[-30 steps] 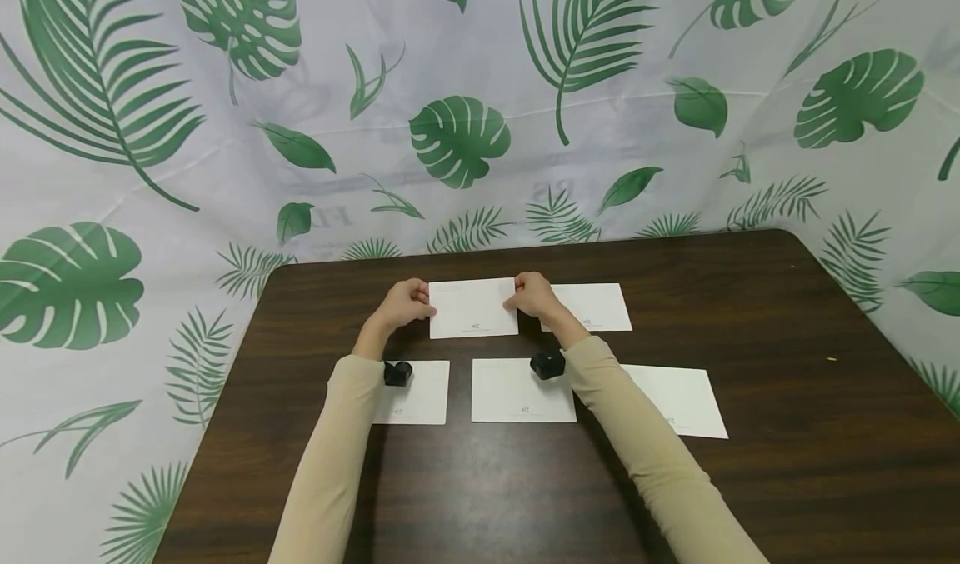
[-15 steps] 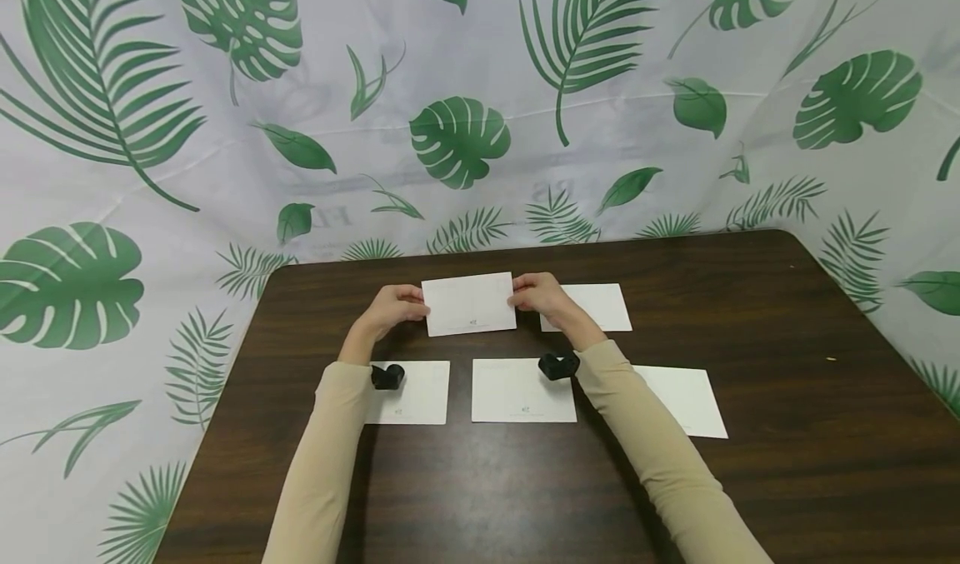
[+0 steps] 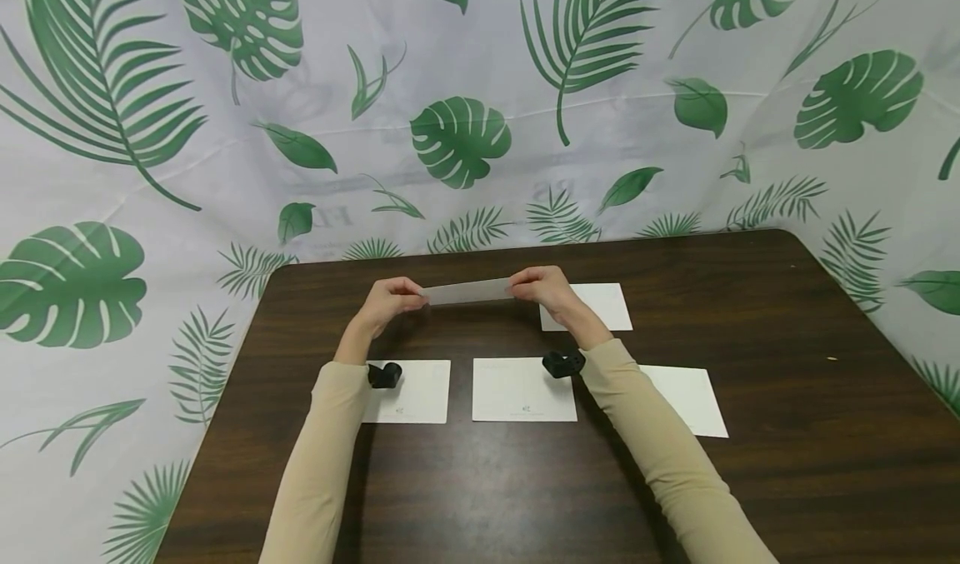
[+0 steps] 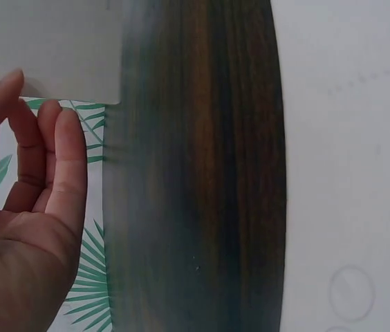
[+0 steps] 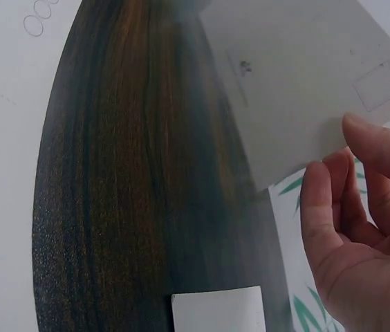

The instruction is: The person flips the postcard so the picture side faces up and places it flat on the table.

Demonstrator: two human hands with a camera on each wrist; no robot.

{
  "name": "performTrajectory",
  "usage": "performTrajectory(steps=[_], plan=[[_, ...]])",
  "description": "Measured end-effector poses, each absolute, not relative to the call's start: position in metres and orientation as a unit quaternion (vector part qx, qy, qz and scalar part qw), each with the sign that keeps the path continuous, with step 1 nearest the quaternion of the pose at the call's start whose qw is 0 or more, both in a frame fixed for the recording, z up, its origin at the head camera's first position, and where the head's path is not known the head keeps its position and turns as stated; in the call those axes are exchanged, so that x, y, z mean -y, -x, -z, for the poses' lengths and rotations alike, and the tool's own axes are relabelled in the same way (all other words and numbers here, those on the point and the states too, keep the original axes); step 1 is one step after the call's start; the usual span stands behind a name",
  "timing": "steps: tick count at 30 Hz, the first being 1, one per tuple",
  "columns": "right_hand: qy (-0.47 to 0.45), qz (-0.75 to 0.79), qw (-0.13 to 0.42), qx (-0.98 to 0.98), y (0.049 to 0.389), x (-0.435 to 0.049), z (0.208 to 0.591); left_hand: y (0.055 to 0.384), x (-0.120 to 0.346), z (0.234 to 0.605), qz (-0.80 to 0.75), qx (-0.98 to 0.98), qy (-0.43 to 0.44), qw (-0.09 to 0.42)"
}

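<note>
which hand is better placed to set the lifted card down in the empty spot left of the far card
Probably the left. Both hands pinch the lifted white paper card by its short ends, but the left hand is on the side of the bare dark wooden table, while the right hand hangs by the far white card.

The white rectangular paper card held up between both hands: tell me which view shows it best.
The right wrist view: the white rectangular paper card shows its broad face with faint printed marks. The head view sees it nearly edge-on between the hands. The left wrist view catches only one corner.
</note>
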State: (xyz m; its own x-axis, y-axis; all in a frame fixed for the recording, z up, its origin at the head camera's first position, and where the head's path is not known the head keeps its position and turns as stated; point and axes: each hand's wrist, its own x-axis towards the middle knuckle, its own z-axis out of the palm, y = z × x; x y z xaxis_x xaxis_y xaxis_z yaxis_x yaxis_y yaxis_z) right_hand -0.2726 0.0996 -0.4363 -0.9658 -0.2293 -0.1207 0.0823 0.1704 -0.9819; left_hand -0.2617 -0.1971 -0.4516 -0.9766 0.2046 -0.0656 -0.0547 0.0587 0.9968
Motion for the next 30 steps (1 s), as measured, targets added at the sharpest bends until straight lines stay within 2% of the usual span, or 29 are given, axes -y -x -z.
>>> performTrajectory(steps=[11, 15, 20, 30], plan=[[0.049, 0.626, 0.091, -0.773, 0.274, -0.101, 0.442, 0.260, 0.193, 0.449, -0.689, -0.720, -0.043, 0.076], [0.057, 0.610, 0.091, -0.785, 0.270, -0.101, 0.438, 0.260, 0.192, 0.448, -0.676, -0.732, -0.028, 0.086], [0.067, 0.595, 0.099, -0.795, 0.275, -0.103, 0.446, 0.259, 0.192, 0.447, -0.666, -0.738, -0.015, 0.108], [0.076, 0.612, 0.149, -0.773, 0.275, -0.104, 0.452, 0.259, 0.197, 0.457, -0.623, -0.773, -0.024, 0.113]])
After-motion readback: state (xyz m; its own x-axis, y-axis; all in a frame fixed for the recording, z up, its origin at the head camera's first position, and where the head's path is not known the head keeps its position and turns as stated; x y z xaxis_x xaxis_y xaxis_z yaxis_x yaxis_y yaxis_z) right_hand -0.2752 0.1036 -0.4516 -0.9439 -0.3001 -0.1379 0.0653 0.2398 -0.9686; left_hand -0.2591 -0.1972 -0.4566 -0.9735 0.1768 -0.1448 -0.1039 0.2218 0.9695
